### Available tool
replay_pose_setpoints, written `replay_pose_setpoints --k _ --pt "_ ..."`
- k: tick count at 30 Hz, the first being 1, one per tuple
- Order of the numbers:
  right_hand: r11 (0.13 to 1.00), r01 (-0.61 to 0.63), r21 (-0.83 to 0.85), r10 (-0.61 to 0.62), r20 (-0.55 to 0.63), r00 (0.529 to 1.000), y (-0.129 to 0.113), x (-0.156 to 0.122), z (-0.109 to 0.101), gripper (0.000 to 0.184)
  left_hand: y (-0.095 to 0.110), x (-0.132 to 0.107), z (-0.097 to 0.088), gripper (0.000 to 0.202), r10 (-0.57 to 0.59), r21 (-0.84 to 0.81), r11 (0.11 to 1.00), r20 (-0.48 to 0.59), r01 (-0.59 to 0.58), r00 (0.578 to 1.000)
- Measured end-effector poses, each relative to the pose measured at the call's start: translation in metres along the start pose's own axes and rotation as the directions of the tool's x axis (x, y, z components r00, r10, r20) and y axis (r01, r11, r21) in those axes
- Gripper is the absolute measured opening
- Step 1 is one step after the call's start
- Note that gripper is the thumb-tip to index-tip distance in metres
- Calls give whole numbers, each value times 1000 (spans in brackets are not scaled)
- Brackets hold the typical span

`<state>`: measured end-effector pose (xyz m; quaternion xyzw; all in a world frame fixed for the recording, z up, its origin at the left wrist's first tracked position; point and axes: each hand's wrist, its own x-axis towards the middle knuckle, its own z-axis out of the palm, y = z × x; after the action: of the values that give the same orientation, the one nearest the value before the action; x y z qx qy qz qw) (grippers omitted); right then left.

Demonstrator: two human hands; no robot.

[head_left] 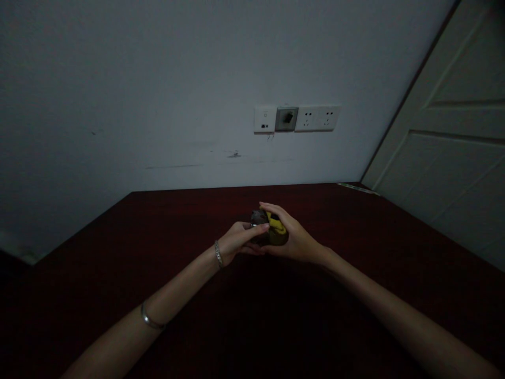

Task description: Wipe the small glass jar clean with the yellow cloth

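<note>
Above the dark red tabletop [177,216], my two hands meet around a small yellow-and-dark object [278,226] whose kind I cannot make out in the dim light. My left hand [240,239] is closed on its dark grey, shiny left side, with the thumb stretched across the front. My right hand [294,237] curves around the yellow right side, fingers over the top and thumb underneath. Much of the object is hidden by the fingers. On my left forearm are a chain bracelet [218,254] and a silver bangle [151,317].
A pale wall [158,95] rises behind the tabletop, with a row of sockets and switches [298,119] on it. At the right stands a white panelled door [453,142]. A thin patterned strip [359,188] lies at the far right corner.
</note>
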<state>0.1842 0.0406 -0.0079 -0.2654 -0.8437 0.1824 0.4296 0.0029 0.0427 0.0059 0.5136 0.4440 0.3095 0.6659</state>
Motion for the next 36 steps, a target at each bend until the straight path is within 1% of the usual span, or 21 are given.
replay_pose_setpoints --k 5,8,12,14,15,17,18,20,22,23,26,28,31,34,36 --pt "999 -36 1 36 -19 999 8 -3 10 96 0 -4 -2 48 -40 53 998 13 39 999" --pt "998 -53 26 54 -35 998 8 -4 14 96 0 -8 -4 53 -19 119 993 33 15 999" --pt "997 -62 53 66 -68 996 5 -5 17 97 1 -12 -8 62 13 186 982 102 -32 995" --pt "989 -104 107 113 -79 990 4 -5 19 96 2 -12 -11 68 62 215 972 149 -93 987" --pt "978 -138 155 153 -86 984 4 -5 20 94 2 -12 -13 73 105 219 965 176 -143 979" --pt "931 -222 288 257 -90 962 3 -5 21 92 2 -11 -15 88 198 208 947 229 -247 953" --pt "896 -262 358 311 -85 947 3 -4 22 91 1 -11 -16 99 239 207 935 234 -289 942" --pt "825 -325 462 399 -70 914 3 -1 22 92 -2 -10 -17 118 298 254 905 192 -340 935" --pt "781 -357 512 450 -67 890 3 2 21 91 -6 -10 -16 126 349 346 863 116 -368 930" --pt "770 -364 523 466 -71 882 3 3 21 90 -8 -10 -15 126 390 385 835 88 -392 917" --pt "749 -377 544 492 -77 867 1 5 22 90 -15 -8 -11 123 500 456 753 73 -475 863" --pt "738 -385 554 499 -64 864 0 4 24 91 -17 -7 -7 121 525 476 736 49 -483 849" --pt "737 -392 551 499 -51 865 -3 3 28 92 -19 -5 -3 110 508 416 779 19 -469 861" --pt "736 -397 549 503 -50 863 -4 2 31 93 -22 -2 0 93 497 259 832 42 -490 867" --pt "725 -404 557 504 -30 863 -4 1 32 94 -25 1 0 88 490 169 857 22 -486 871"
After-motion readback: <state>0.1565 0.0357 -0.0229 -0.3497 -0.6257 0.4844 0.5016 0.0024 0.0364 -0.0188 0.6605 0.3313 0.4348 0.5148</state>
